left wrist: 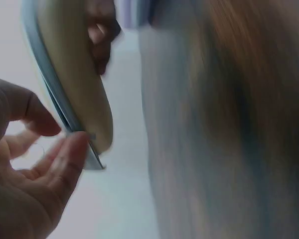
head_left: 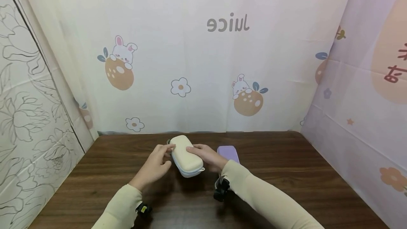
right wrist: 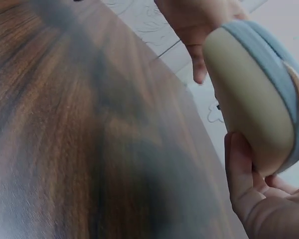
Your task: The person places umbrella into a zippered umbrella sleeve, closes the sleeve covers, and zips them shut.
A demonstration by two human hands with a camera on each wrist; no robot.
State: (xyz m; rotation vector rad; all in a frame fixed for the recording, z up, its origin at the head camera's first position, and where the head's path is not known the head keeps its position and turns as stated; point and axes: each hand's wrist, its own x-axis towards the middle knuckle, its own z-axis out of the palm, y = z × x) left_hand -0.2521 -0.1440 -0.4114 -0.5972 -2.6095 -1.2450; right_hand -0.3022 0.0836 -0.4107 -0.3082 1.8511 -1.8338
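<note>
Head view puts the cream case (head_left: 183,155) just below the centre of the frame, raised over the table (head_left: 273,176), with its shadow beneath it. The right hand (head_left: 208,156) has its grip clamped on the case, thumb laid on the cream face. The left hand (head_left: 154,165) touches the case's left side with its fingers, but its thumb stands away, so that grip is apart.

As a judgement, the handling is partway along: the case is lifted and within reach of both hands, but not set down. Its two halves look together in the head view. A dark line (left wrist: 60,110) runs along the blue band (right wrist: 269,62); whether this is a partly undone zip cannot be told, so opening or closing it may or may not remain. The purple case (head_left: 227,153), partly hidden by the right wrist at centre right, lies on the table and looks untouched.

In the head view, the cream case's long axis slants from upper left to lower right; the end with a small pale loop (head_left: 201,169) points lower right, and the broad cream face tilts upward. In the right wrist view, that axis drops steeply, also toward lower right.
</note>
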